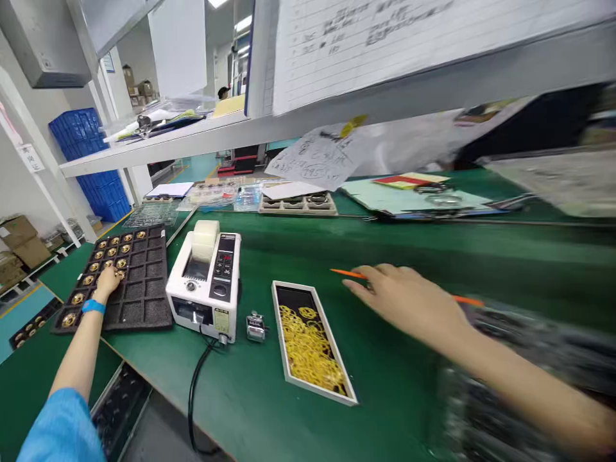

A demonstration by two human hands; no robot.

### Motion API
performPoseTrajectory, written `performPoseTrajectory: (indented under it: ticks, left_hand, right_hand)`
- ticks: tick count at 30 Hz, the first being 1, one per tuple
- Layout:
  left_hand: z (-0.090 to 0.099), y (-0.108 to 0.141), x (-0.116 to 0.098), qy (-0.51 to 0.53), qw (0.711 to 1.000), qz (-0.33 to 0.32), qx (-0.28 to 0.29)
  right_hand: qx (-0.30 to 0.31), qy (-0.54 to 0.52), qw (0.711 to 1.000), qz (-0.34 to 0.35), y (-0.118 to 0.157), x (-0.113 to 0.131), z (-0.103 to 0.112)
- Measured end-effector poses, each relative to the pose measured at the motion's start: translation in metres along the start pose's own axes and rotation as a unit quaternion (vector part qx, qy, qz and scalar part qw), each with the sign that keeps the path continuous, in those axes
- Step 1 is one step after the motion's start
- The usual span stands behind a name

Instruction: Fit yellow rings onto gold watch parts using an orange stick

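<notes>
My left hand, with a blue band at the wrist, reaches over a black compartment tray on the left. Its fingers are closed at a round gold-coloured part in one of the compartments. Several similar parts fill the tray's left columns. On the other side, my right hand is over the green bench, its fingers closed around a slim pointed orange stick. The stick's tip points left, and its back end shows behind the wrist. Below and left of that hand lies a white-rimmed box of yellow rings.
A white tape dispenser with a black cable stands beside the tray. Next to it is a small metal tally counter. Blurred clear plastic trays lie under my right forearm. A shelf with papers spans above the bench.
</notes>
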State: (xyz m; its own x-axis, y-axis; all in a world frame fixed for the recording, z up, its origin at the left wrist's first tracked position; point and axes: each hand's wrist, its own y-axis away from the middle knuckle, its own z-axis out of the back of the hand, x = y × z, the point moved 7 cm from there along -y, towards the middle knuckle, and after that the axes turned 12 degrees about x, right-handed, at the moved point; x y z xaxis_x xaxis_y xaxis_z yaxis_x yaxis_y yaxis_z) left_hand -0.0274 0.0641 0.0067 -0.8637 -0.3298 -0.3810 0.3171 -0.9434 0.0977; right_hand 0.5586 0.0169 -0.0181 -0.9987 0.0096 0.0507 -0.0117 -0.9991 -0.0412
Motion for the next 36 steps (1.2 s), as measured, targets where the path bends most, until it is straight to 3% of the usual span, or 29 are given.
performPoseTrajectory:
  ticks: [3, 6, 8, 10, 12, 14, 16, 18, 22, 27, 36]
  left_hand:
    - [0.021, 0.002, -0.013, 0.020, 0.999, -0.028, 0.009]
    - [0.042, 0.028, -0.048, 0.060, 0.994, -0.080, -0.050]
    - [0.043, 0.066, -0.086, 0.104, 0.981, -0.131, -0.097]
    - [0.022, 0.116, -0.137, 0.172, 0.958, -0.219, -0.071]
    - [-0.024, 0.169, -0.194, 0.362, 0.862, -0.339, 0.100]
    - [-0.079, 0.215, -0.241, 0.440, 0.776, -0.345, 0.291]
    - [-0.125, 0.243, -0.273, 0.481, 0.713, -0.312, 0.403]
    - [-0.158, 0.250, -0.289, 0.507, 0.685, -0.261, 0.454]
    - [-0.190, 0.237, -0.298, 0.565, 0.655, -0.198, 0.461]
    - [-0.195, 0.233, -0.292, 0.591, 0.636, -0.205, 0.451]
    - [-0.189, 0.235, -0.288, 0.558, 0.640, -0.242, 0.470]
  right_hand:
    - [-0.066, -0.088, 0.993, 0.051, 0.031, 0.007, 0.006]
    - [-0.064, -0.265, 0.962, 0.024, 0.057, -0.005, 0.006]
    - [-0.011, -0.439, 0.898, -0.022, 0.071, -0.014, -0.002]
    - [0.044, -0.606, 0.793, -0.051, 0.084, -0.012, -0.007]
    - [0.063, -0.716, 0.694, -0.050, 0.096, -0.005, -0.004]
    - [0.071, -0.771, 0.632, -0.028, 0.106, 0.005, 0.003]
    - [0.071, -0.796, 0.601, 0.003, 0.115, 0.015, 0.009]
    - [0.054, -0.786, 0.615, 0.033, 0.122, 0.021, 0.011]
    - [-0.011, -0.704, 0.707, 0.062, 0.131, 0.029, 0.000]
    - [-0.047, -0.664, 0.741, 0.087, 0.136, 0.040, -0.016]
    - [-0.088, -0.631, 0.753, 0.164, 0.145, 0.039, 0.005]
